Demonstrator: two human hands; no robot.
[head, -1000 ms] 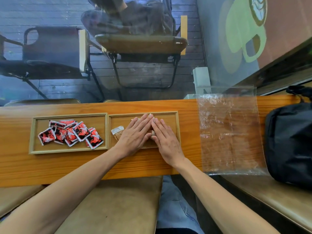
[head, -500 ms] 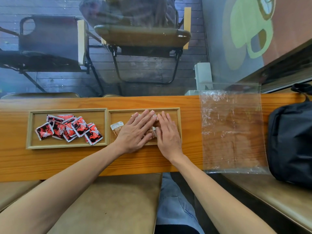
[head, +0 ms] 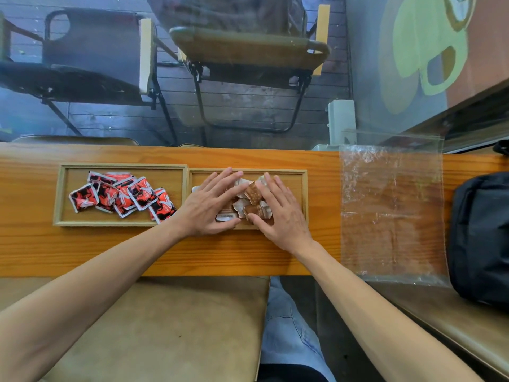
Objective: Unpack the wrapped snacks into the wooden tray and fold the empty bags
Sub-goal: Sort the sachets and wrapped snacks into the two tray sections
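Two wooden trays sit side by side on the counter. The left tray (head: 59,194) holds several red-and-black wrapped snacks (head: 124,195). In the right tray (head: 304,198) lies a small heap of brown-and-white wrapped snacks (head: 252,201). My left hand (head: 210,206) lies flat on the heap's left side, fingers straight and spread. My right hand (head: 279,209) lies flat on its right side, fingers straight. The hands hide part of the heap. An empty clear plastic bag (head: 391,210) is spread flat on the counter to the right of the trays.
A black bag (head: 480,238) sits at the right end, touching the clear bag's edge. The wooden counter (head: 165,252) is narrow, with a glass pane right behind it. Tan seat cushions (head: 165,326) lie below its front edge.
My two hands have drawn slightly apart, uncovering the brown-and-white snacks between them. The heap is gathered closer in the tray's middle. The view has shifted a little.
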